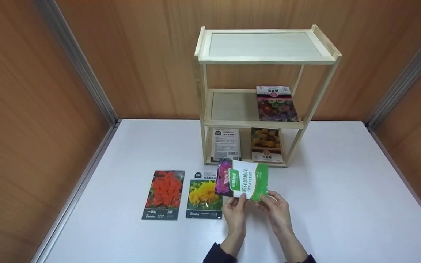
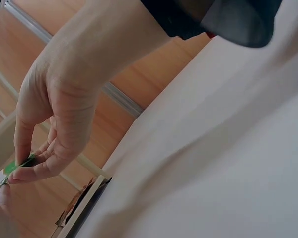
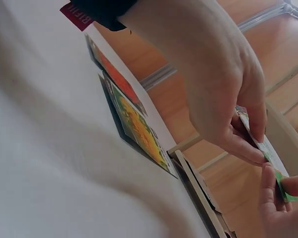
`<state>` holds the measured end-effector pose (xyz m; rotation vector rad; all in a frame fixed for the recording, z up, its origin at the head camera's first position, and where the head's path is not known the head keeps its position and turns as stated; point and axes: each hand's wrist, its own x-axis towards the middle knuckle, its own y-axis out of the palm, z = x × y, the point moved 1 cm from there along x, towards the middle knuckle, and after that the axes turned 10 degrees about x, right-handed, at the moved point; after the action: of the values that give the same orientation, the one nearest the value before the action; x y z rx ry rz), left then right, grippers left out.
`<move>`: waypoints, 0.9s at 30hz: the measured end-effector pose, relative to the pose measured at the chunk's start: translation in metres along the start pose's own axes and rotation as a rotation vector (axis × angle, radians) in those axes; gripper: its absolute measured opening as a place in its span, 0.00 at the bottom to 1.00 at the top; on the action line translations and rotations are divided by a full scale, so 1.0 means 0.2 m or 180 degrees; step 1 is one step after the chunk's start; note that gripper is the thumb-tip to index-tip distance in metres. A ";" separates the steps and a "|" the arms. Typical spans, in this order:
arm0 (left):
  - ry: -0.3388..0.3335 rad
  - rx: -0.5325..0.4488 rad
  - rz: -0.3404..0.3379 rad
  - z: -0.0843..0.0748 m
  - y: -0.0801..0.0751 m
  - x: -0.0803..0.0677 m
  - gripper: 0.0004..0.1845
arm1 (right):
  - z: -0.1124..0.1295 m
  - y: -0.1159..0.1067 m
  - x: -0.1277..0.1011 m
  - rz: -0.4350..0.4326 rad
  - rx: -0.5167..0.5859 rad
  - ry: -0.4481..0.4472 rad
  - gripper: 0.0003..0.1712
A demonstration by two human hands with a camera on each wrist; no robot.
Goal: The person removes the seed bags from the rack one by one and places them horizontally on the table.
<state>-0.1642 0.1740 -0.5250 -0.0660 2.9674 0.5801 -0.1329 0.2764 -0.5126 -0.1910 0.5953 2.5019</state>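
Observation:
Both hands hold up a green and white seed packet [image 1: 245, 179] with purple flowers printed on its left end, just above the white table [image 1: 342, 204]. My left hand [image 1: 240, 200] pinches its lower edge near the middle. My right hand [image 1: 266, 200] pinches the lower right corner. In the left wrist view, the left hand [image 2: 20, 168] has thumb and fingers closed on the packet's thin green edge [image 2: 10, 167]. The right wrist view shows the right hand [image 3: 260, 148] pinching the packet [image 3: 260, 146], with the other hand [image 3: 280, 198] just below it.
A red-flower packet [image 1: 163, 193] and a yellow-flower packet [image 1: 204, 195] lie flat, left of the hands. Behind stands a wooden three-tier rack [image 1: 265, 60]. A dark floral packet [image 1: 276, 104] lies on its middle shelf; a white packet [image 1: 226, 144] and an orange-flower packet [image 1: 267, 144] lie on the bottom. Wood walls enclose the table.

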 end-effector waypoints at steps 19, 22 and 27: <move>-0.0299 0.0896 0.1227 -0.15 -0.13 0.07 0.13 | 0.32 -0.14 0.14 0.0823 -0.1444 -0.0310 0.20; -0.0308 0.1041 0.1494 -0.22 -0.14 0.06 0.13 | 0.33 -0.14 0.13 0.0806 -0.1698 -0.0388 0.15; -0.0210 0.1210 0.1536 -0.26 -0.16 0.10 0.14 | 0.30 -0.13 0.10 0.0672 -0.1874 -0.0472 0.11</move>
<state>-0.1869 0.1250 -0.4922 0.6992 2.9674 0.0421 -0.1357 0.3331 -0.4748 -0.1622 -0.2056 2.8031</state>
